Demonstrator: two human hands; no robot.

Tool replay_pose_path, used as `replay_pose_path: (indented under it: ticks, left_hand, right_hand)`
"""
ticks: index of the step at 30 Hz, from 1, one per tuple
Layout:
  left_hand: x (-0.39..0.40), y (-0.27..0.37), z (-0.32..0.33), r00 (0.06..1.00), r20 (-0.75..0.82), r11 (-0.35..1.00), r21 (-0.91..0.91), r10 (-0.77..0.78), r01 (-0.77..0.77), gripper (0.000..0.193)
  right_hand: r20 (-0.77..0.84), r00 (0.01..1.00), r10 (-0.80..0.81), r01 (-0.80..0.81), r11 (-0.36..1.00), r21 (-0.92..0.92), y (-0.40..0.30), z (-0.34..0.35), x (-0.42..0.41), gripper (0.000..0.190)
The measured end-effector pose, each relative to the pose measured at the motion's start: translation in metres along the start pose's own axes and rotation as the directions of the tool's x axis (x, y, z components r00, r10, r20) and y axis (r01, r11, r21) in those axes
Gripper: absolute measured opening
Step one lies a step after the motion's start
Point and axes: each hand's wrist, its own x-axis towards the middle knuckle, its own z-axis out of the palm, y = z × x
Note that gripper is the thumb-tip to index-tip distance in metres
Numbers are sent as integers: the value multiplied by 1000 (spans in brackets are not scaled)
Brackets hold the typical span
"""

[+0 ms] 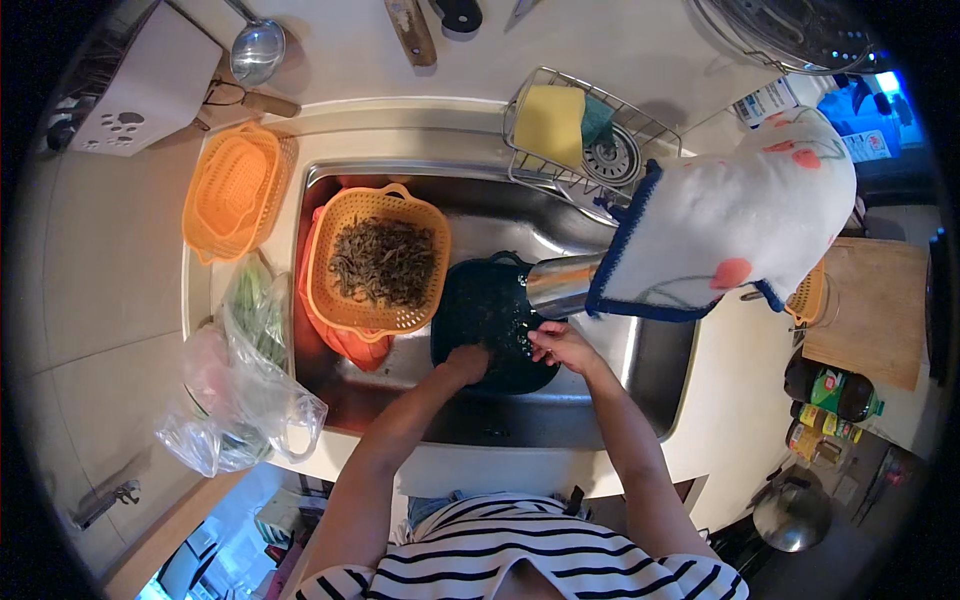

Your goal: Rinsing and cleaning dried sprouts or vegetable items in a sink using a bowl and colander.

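Observation:
A dark green plastic basin (480,300) with dark water stands in the stainless-steel sink (465,409). My left hand (466,363) dips into it at the near left; its fingers are hidden under the surface. Over the basin's right side is my right hand (561,346), with thumb and fingertips close together. Whether they pinch something small cannot be made out. Just beyond that hand a shiny metal cylinder (564,285) juts from under a white flowered cloth (712,217) with navy edging. Left of the basin, an orange plastic colander (442,262) holds dark, shrivelled strips (384,262).
A red plastic bag (349,346) lies beneath the colander. On the left ledge are stacked orange baskets (232,191) and a clear bag of green vegetables (255,322). A wire rack (517,161) behind the sink holds a yellow sponge (549,124). Knives and a ladle (257,52) hang beyond.

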Motion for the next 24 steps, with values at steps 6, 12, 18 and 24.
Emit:
replay_pose_path:
  ticks: [6, 12, 18, 24]
  left_hand:
    - [3, -10, 20, 987, -146, 993, -85, 71, -84, 24]
    - [-48, 43, -14, 965, -143, 957, -157, 221, -243, 27]
    - [-102, 85, -25, 777, -617, 992, 59, 122, -109, 30]
    - [-144, 61, -69, 682, -710, 985, 134, 175, -113, 29]
  right_hand:
    - [69, 987, -143, 147, 987, -65, 19, -2, 4, 15]
    - [200, 980, 11, -75, 946, 315, 46, 26, 15, 19]
    - [446, 893, 57, -359, 689, 630, 38, 61, 10, 24]
    - [247, 964, -97, -85, 769, 634, 6, 96, 9, 17]
